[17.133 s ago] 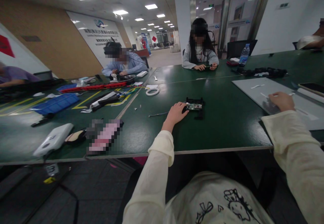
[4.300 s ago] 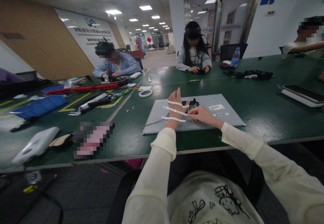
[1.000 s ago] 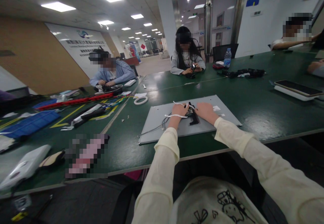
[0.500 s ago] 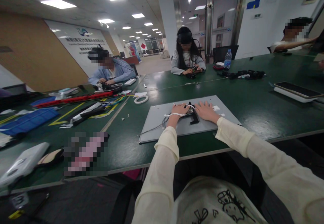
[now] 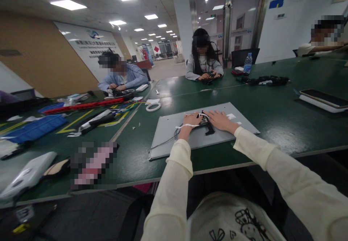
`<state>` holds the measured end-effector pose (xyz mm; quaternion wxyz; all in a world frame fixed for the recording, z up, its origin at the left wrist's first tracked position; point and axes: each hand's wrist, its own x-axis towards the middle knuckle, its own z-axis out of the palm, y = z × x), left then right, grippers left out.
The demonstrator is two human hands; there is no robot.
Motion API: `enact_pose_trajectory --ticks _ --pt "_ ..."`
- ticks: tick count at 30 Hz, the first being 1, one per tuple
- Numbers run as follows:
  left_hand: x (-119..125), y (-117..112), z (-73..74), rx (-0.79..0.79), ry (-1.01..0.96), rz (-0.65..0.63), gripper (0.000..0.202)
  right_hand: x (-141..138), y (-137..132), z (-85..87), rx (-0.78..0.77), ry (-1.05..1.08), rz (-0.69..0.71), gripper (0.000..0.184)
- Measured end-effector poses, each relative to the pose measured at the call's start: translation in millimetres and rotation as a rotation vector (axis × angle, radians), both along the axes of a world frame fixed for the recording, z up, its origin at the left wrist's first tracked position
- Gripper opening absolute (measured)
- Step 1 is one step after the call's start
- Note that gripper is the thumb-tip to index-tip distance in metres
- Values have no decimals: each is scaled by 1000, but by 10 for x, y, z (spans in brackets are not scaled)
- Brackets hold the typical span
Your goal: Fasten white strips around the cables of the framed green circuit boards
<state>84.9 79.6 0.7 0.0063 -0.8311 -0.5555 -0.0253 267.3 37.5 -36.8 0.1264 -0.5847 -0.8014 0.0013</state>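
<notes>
A light grey flat panel (image 5: pixel 168 128) lies on the table in front of me, with a black angular part (image 5: pixel 208 128) on it, some small circuitry-like detail showing between my hands. My left hand (image 5: pixel 191 119) is closed at the part's left side, fingertips partly hidden. A thin white strip (image 5: pixel 181 126) runs across that hand and its wrist. My right hand (image 5: pixel 219 120) rests with fingers stretched out at the part's upper right edge, touching it or the panel. Grey cables (image 5: pixel 164 144) trail from beneath my left wrist to the panel's left edge.
A white tape roll (image 5: pixel 153 107) and a small wrench (image 5: pixel 157 92) lie beyond the panel. Left are a blue tray (image 5: pixel 35 129) and a white device (image 5: pixel 29 174). A phone on a white box (image 5: pixel 323 101) sits right. Co-workers sit across the table near a water bottle (image 5: pixel 247 64).
The view has shifted slightly, so the surroundings sit a little further right. My right fingers have moved slightly closer to my left hand; the black part stays in place.
</notes>
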Motion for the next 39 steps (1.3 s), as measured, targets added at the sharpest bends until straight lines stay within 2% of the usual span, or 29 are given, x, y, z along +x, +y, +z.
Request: enact_pose_trajectory --ticks 3,8,13,19,24,30,39 --pt "-25 26 -35 19 -26 -20 47 0 -13 18 -19 15 67 50" --pt "-37 79 -74 23 -44 -24 45 36 -62 -7 -7 47 82 53" --pt "-26 84 -85 43 -32 -22 43 37 -111 -14 2 -12 118 51" --pt "-24 39 -88 65 -17 -28 43 -7 -139 56 42 -59 133 48" --pt "-42 26 -104 82 -88 -8 47 -39 -172 108 72 -54 127 44" --pt "-87 64 -128 91 -152 -59 44 -8 -118 95 93 83 101 39" --pt "-104 93 -143 77 -128 -45 41 51 -4 63 126 335 122 30"
